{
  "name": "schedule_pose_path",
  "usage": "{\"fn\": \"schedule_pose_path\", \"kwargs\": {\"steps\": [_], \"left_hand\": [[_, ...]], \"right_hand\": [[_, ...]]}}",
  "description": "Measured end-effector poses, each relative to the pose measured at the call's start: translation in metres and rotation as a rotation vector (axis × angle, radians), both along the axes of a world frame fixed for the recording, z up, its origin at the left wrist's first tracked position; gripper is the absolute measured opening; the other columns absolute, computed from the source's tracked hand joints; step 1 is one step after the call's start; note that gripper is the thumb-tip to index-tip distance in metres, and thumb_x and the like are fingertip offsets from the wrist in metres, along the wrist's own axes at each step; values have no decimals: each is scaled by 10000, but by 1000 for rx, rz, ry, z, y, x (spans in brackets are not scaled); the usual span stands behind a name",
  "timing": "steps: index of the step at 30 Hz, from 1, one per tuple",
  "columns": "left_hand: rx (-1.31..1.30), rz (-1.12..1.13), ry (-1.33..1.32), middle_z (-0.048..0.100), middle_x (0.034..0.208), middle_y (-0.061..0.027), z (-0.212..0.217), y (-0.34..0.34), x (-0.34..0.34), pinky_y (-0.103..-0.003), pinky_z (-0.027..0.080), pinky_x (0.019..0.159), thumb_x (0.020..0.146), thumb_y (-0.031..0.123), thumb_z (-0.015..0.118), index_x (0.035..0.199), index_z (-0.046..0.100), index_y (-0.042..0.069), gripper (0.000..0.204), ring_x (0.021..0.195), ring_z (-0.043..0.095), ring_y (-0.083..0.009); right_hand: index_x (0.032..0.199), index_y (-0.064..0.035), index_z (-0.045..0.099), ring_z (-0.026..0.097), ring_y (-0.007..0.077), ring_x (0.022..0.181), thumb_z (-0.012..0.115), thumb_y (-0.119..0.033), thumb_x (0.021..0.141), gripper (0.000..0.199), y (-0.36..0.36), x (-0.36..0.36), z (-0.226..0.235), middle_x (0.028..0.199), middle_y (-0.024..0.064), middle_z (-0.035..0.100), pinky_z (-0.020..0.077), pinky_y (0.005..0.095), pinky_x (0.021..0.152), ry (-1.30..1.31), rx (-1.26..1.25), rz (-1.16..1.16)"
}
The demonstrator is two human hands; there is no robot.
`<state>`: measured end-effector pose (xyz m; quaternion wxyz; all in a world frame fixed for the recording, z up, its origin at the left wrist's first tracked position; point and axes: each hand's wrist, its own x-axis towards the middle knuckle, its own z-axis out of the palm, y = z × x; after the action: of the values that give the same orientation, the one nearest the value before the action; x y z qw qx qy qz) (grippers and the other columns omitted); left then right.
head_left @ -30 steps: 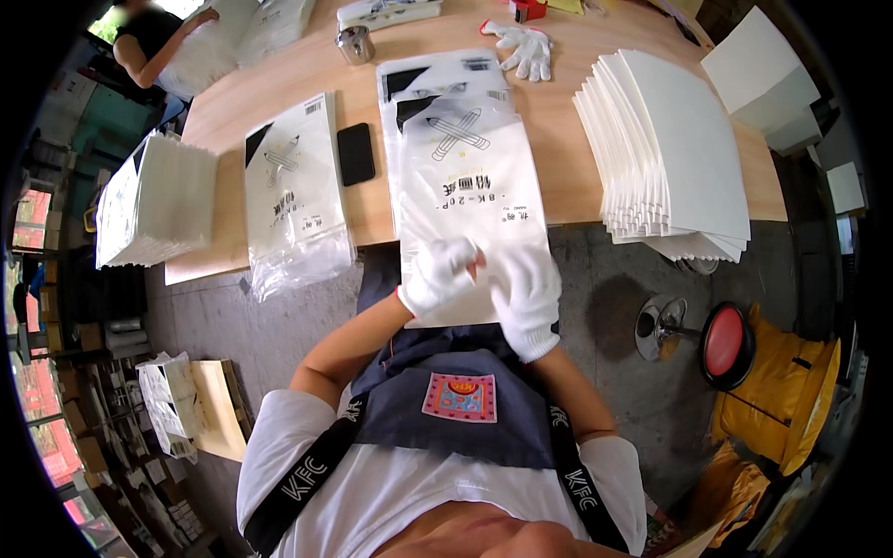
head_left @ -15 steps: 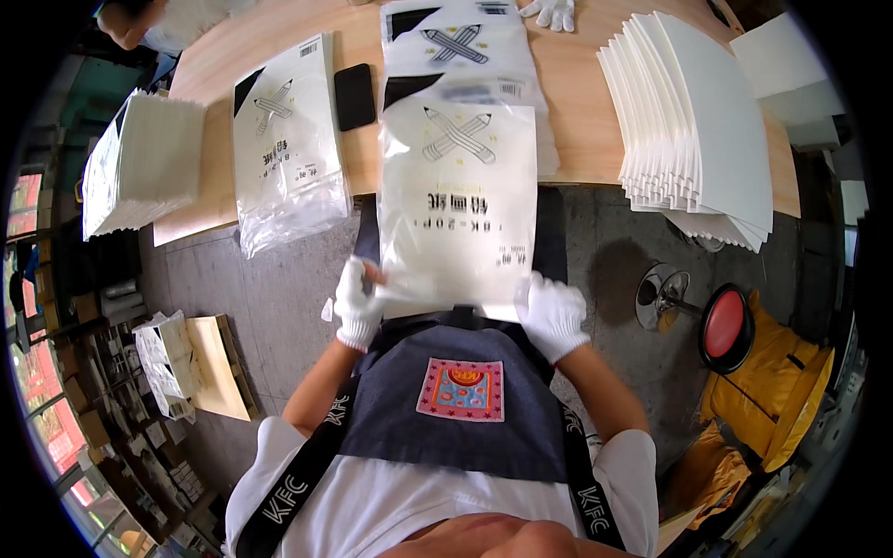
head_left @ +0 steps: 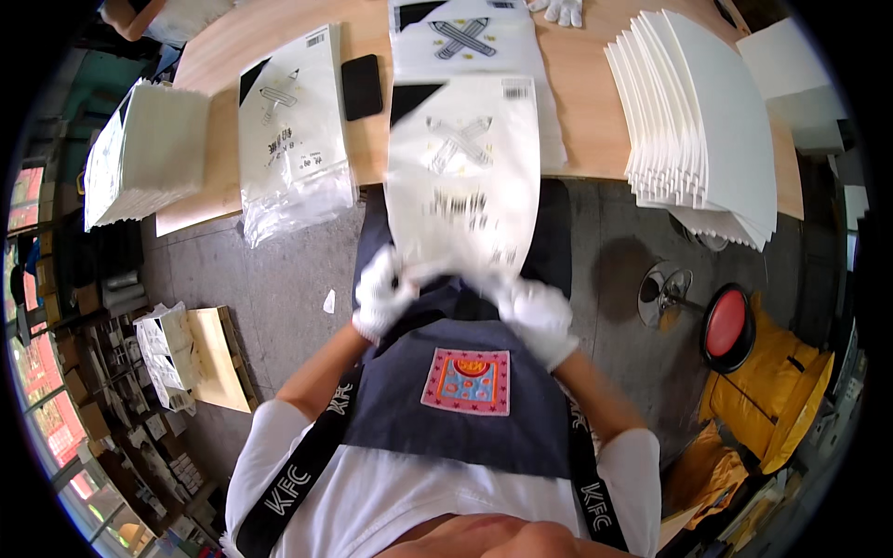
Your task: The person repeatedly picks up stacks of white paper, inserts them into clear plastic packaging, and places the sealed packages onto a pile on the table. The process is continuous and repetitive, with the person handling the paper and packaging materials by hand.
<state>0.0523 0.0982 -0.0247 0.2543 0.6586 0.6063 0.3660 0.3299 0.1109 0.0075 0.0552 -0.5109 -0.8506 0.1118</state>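
Observation:
A clear plastic bag of drawing paper (head_left: 462,186), printed with crossed pencils and a black corner, reaches from the table over its near edge toward my apron. At the bag's near left corner, my left hand (head_left: 383,298), in a white knitted glove, has its fingers closed on the film. My right hand (head_left: 537,316), gloved alike and smeared by motion, pinches the near edge on the other side. Between the two hands the near edge is raised and blurred. Under the bag's far end lie more bagged packs (head_left: 462,37) of the same print.
Left on the wooden table (head_left: 372,153) are a black phone (head_left: 362,86), another bagged pack (head_left: 293,112) and a thick paper stack (head_left: 163,153). Fanned white sheets (head_left: 716,121) overhang at right. A white glove (head_left: 563,11) shows at the far edge; a red-topped stool (head_left: 726,321) is at right.
Both hands have moved closer together, the right one inward and the left slightly away from me. The bag's near edge has gone from lying flat near my apron to being drawn up and bent.

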Motion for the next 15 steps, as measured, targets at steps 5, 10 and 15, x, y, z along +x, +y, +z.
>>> {"fn": "schedule_pose_path", "kwargs": {"steps": [5,10,15], "left_hand": [[0,243,120,525,692,-137,-45,39,-24,-383,464,573,744,-11,605,785,482,55,145,616,566,-286],[-297,242,-159,584,748,-84,-61,-19,-43,-368,497,643,852,139,659,879,504,80,168,673,609,-238],[-686,383,-595,668,968,-82,-80,63,-48,-297,496,776,957,435,583,1176,563,69,427,845,626,-163]], "right_hand": [[714,-101,576,615,321,464,523,-283,917,278,59,11,-24,530,126,586,476,458,439,-126,107,-289],[904,-106,644,682,346,746,451,-344,955,311,25,27,-32,784,151,698,509,486,683,77,-368,-354],[1061,-27,626,623,158,637,505,-357,1001,356,94,62,-128,817,52,675,500,310,600,756,-334,-594]]}}
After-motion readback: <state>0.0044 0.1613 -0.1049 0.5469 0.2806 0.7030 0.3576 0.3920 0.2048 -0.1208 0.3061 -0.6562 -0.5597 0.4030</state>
